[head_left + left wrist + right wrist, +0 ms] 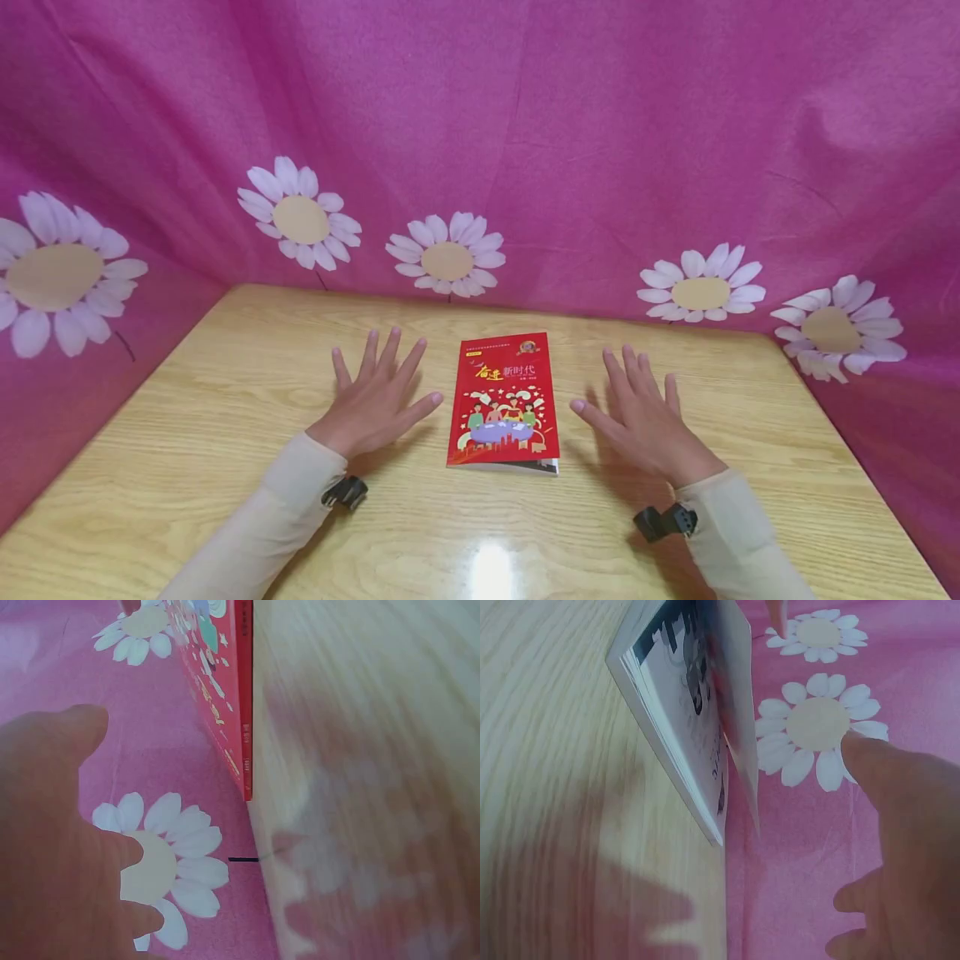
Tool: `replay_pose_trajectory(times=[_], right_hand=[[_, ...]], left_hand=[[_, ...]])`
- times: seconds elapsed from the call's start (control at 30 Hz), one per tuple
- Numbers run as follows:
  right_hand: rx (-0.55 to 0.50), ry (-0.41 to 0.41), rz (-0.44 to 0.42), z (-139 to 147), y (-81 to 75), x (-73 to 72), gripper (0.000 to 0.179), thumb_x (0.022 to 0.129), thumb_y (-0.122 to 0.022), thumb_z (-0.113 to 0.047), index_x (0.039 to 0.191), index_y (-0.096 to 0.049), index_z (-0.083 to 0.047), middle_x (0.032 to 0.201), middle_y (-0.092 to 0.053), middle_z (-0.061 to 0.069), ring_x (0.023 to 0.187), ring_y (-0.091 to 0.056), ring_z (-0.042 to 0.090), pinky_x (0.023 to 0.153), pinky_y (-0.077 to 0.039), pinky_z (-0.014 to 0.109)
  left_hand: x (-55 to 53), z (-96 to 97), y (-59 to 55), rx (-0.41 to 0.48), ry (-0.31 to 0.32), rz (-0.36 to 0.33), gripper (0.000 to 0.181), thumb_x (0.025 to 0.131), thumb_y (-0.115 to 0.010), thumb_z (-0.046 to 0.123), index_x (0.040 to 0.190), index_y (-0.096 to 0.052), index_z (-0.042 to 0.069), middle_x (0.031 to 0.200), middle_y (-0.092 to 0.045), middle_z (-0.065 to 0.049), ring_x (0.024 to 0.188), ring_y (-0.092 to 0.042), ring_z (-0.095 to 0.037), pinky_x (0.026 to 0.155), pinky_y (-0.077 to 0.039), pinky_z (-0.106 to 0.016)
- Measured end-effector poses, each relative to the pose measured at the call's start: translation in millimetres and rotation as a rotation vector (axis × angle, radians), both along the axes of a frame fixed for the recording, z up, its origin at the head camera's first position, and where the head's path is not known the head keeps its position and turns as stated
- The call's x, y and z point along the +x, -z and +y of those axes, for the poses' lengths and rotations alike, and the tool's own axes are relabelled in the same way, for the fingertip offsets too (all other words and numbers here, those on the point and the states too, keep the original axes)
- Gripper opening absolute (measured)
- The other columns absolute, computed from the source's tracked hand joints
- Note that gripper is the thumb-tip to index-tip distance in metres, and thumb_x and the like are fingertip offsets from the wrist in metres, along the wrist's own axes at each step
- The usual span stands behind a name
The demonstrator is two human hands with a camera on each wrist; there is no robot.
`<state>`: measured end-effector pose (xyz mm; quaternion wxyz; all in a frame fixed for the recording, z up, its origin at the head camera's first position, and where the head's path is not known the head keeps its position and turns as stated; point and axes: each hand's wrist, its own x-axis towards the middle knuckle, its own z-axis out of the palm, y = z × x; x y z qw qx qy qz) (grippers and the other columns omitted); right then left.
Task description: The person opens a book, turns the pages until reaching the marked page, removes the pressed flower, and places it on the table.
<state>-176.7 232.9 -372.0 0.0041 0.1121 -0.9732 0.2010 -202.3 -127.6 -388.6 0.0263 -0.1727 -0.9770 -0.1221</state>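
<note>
A thin red paperback book [504, 404] lies on the wooden table between the two hands, its illustrated front cover facing up. The cover lifts a little at the lower right corner; the right wrist view shows printed pages [686, 697] under the raised cover. To the left of the book, my left hand [375, 404] is spread with straight fingers, apart from it; the left wrist view shows the book's spine [244, 712]. On the other side my right hand [645, 417] is likewise spread, also apart from the book. Neither hand holds anything.
The light wooden table [187, 417] is bounded at the back and both sides by a magenta cloth [562, 150] printed with white daisies. Each wrist carries a small black camera, one at the left cuff [303, 475] and one at the right cuff [723, 508].
</note>
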Motion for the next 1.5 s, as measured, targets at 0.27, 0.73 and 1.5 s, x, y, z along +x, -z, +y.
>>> replay_pose_trajectory(times=[0.27, 0.73, 1.5], right_hand=[[-0.107, -0.018, -0.04, -5.5, 4.5, -5.3, 0.095, 0.091, -0.045, -0.066, 0.156, -0.006, -0.009, 0.161, -0.001, 0.017, 0.146, 0.001, 0.039, 0.111, 0.0, 0.066], [-0.567, 0.115, -0.319, -21.0, -7.0, -19.5, 0.083, 0.096, -0.035, -0.064, 0.151, -0.025, -0.002, 0.151, -0.033, 0.022, 0.139, -0.032, 0.039, 0.111, -0.026, 0.056], [-1.153, 0.161, -0.573, -22.0, 10.0, -30.3, 0.078, 0.097, -0.044, -0.055, 0.135, -0.038, 0.013, 0.108, -0.066, 0.016, 0.094, -0.068, 0.021, 0.089, -0.053, 0.04]], left_hand=[[1.8, 8.7, -1.9, 0.012, 0.072, -0.019, 0.087, 0.089, -0.036, 0.074, 0.156, -0.008, 0.026, 0.162, 0.006, -0.011, 0.145, 0.012, -0.038, 0.101, 0.016, -0.073], [2.1, 36.6, -3.6, 0.034, 0.213, -0.236, 0.117, 0.066, -0.067, 0.075, 0.156, -0.011, 0.027, 0.163, -0.001, -0.005, 0.148, 0.003, -0.03, 0.111, 0.003, -0.066], [-3.5, 51.1, 1.3, -0.015, 0.23, -0.322, 0.114, 0.063, -0.082, 0.058, 0.155, -0.021, 0.027, 0.158, -0.025, -0.006, 0.147, -0.014, -0.028, 0.114, -0.003, -0.061]])
